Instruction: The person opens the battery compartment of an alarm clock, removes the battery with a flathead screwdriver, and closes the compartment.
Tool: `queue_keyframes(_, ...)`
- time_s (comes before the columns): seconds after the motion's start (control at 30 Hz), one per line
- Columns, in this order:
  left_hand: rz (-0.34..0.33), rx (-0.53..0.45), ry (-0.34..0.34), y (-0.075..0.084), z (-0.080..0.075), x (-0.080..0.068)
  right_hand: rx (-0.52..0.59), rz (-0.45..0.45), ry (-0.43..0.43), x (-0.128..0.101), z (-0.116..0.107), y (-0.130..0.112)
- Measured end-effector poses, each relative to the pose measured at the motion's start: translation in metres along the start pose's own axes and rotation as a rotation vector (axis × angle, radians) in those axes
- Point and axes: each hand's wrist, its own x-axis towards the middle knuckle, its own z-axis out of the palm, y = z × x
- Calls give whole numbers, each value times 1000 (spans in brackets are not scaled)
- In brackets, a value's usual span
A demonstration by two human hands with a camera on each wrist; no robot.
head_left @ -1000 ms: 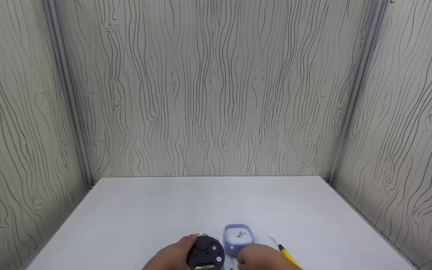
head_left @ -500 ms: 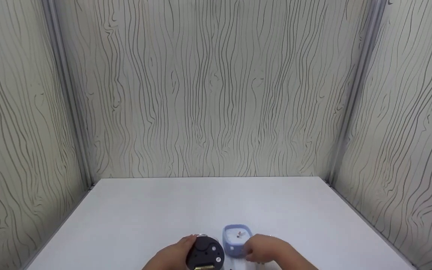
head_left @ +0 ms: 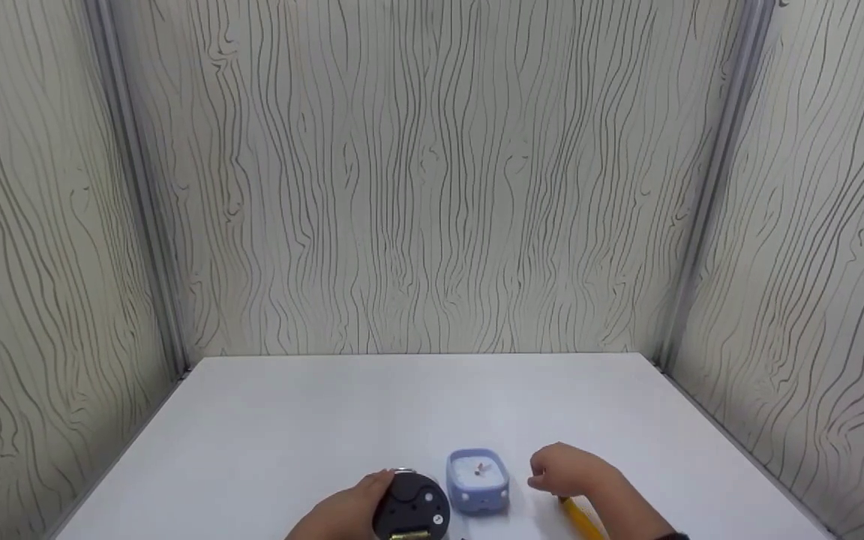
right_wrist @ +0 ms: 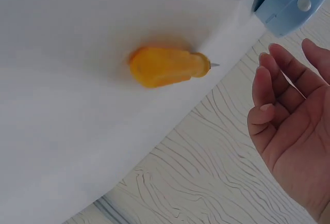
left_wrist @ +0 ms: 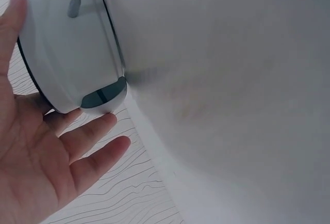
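My left hand (head_left: 349, 514) grips a round clock (head_left: 406, 504) by its side. The clock's black back faces up, showing knobs and a brass-coloured battery (head_left: 410, 535) in its compartment at the lower edge. In the left wrist view, its pale front (left_wrist: 67, 43) lies between thumb and fingers, partly cut off. My right hand (head_left: 567, 469) hovers with loosely bent fingers over a screwdriver with a yellow handle (head_left: 580, 517), holding nothing. The right wrist view shows that screwdriver (right_wrist: 165, 66) lying apart from the palm (right_wrist: 299, 126). In the head view the hand hides its shaft.
A small blue square clock (head_left: 481, 499) with a white face stands on the white table (head_left: 327, 405) between the two hands. A small dark piece (head_left: 463, 538) shows at the bottom edge. Wood-patterned panels (head_left: 417, 187) enclose the table at back and sides.
My right hand has moved right, from beside the blue clock to above the screwdriver, uncovering the clock's front. My left hand and the round clock have stayed in place.
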Motion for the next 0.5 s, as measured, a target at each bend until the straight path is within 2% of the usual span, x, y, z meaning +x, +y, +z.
queue_keyframes(0.5, -30, -35, 6, 2, 0, 0, -69, 271, 89, 2, 0, 32)
